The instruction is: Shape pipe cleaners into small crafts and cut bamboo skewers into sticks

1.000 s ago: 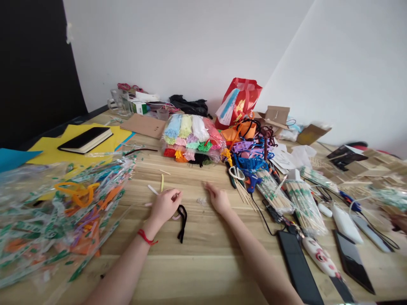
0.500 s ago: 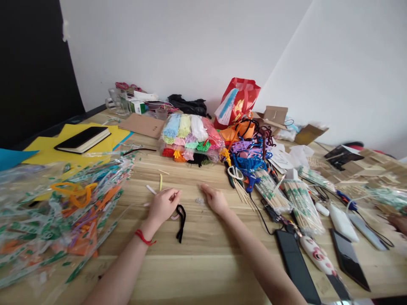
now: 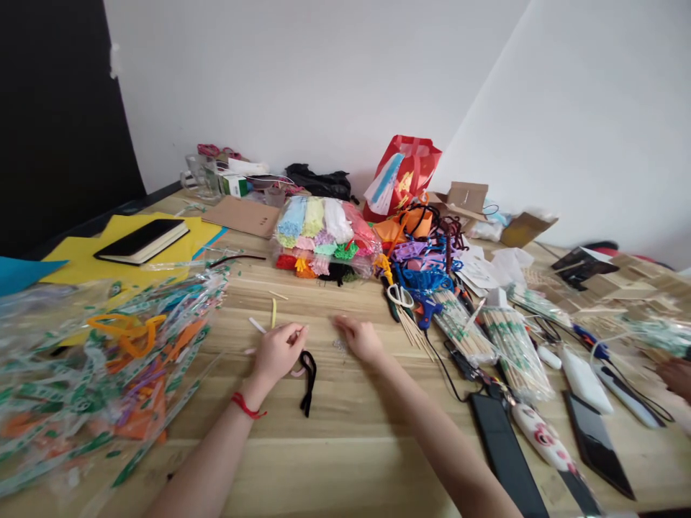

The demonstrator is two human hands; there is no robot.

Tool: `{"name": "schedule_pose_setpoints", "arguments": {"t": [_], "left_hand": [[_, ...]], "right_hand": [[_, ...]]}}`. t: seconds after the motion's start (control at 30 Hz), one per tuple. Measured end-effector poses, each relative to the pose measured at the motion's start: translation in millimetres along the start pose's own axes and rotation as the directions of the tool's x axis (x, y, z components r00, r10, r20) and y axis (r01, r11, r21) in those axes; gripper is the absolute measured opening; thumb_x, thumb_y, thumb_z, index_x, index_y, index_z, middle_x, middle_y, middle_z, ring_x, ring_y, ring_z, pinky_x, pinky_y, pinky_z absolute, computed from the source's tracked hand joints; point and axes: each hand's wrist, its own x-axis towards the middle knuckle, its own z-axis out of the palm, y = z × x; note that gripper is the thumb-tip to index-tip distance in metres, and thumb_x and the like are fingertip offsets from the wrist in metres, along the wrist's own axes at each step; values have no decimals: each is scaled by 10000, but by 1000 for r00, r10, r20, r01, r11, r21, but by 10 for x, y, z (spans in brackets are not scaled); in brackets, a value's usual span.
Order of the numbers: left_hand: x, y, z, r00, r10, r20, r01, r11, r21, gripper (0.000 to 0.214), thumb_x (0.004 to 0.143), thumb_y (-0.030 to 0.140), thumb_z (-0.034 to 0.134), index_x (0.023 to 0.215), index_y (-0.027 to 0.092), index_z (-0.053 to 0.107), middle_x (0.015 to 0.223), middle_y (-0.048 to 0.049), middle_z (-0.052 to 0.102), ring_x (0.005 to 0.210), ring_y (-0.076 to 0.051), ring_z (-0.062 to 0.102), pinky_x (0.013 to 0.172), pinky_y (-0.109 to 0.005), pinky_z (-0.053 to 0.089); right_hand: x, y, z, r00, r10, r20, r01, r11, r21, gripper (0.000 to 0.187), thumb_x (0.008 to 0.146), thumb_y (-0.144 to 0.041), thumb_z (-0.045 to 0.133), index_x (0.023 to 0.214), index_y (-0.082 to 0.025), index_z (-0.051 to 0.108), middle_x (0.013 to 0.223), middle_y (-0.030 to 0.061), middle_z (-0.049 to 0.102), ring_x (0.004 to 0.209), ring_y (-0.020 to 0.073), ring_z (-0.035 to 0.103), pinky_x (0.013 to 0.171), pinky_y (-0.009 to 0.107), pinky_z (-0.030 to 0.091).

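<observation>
My left hand (image 3: 279, 350) is closed in a pinch above the table, its fingertips together; whatever they hold is too small to make out. Just right of it lies a bent black pipe cleaner (image 3: 309, 385). A pale pink strip (image 3: 298, 373) shows partly beneath the hand. Beyond its knuckles are a white strip (image 3: 256, 325) and a yellow strip (image 3: 273, 314). My right hand (image 3: 360, 338) rests low over the wood, index finger stretched out to the left and the others partly curled. Close under its fingers is a small heap of tiny clear pieces (image 3: 340, 347).
Crumpled plastic wrappers (image 3: 102, 388) spread over the left side. A bag of coloured pipe cleaners (image 3: 324, 234) lies ahead. Right of it are scissors (image 3: 400, 296), a blue glue gun (image 3: 428, 311), bundled sticks (image 3: 515, 352) and a phone (image 3: 507, 453). Another person's hand (image 3: 677, 375) shows at the right edge.
My right fingertips have shifted slightly left over the tiny pieces. My left hand keeps its pinch, nearly still. The other person's hand shows more at the right edge.
</observation>
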Motion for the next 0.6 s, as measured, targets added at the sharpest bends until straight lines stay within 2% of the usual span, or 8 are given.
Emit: {"name": "schedule_pose_setpoints", "arguments": {"t": [0.1,0.17,0.23,0.3,0.4,0.47,0.53,0.6], "left_hand": [[-4,-2,7,1000,19,-7,-19,1000,16,286,852,355,478,638,189,571,539,5,598,517,-116,541,539,-219,371],[-5,-3,8,999,35,-2,-35,999,11,294,853,351,473,622,189,557,541,6,591,516,-114,535,537,-218,368],[-3,0,10,999,51,1,-51,999,10,301,855,346,469,609,190,544,537,9,581,510,-111,524,531,-217,361],[-2,11,15,998,65,-4,-65,997,28,302,855,345,470,604,190,538,526,13,567,502,-110,512,522,-218,349],[-5,30,23,997,81,-1,-81,995,66,307,852,352,474,596,192,534,519,14,555,500,-111,506,518,-221,336],[-9,36,26,996,83,9,-84,993,80,314,849,357,472,589,194,533,517,12,554,503,-113,505,520,-224,334],[-12,30,27,997,76,16,-77,994,79,317,847,365,467,590,195,540,513,10,554,503,-116,505,525,-227,336],[-13,17,30,998,57,16,-58,996,61,320,845,379,461,600,194,553,516,7,563,502,-117,507,528,-227,341]], "right_hand": [[-85,78,-99,991,89,-100,-91,996,-13,310,881,-220,452,1147,-267,605,1098,5,661,1001,149,622,876,236,469],[-109,168,-182,942,232,-240,-253,966,-60,318,894,-220,418,1155,-207,600,1088,62,664,986,179,630,872,275,473],[-147,193,-191,907,297,-298,-336,938,-88,324,897,-201,392,1134,-166,610,1052,96,675,948,202,645,858,304,479],[-210,121,-109,922,280,-267,-314,945,-93,315,886,-172,392,1089,-176,633,1038,84,681,926,197,652,848,293,482],[-311,-57,45,970,171,-173,-178,984,-24,319,875,-163,408,1104,-222,622,1070,39,673,958,155,639,862,240,470],[-352,-105,54,973,156,-170,-153,988,31,315,881,-204,412,1124,-224,612,1061,37,677,961,152,636,861,235,469],[-372,-56,-29,928,263,-265,-262,964,41,315,886,-259,406,1103,-197,626,1031,63,686,942,177,641,853,266,474],[-386,40,-138,841,384,-380,-402,915,35,342,888,-299,390,1076,-157,638,1014,101,686,940,209,639,854,306,472]]}}
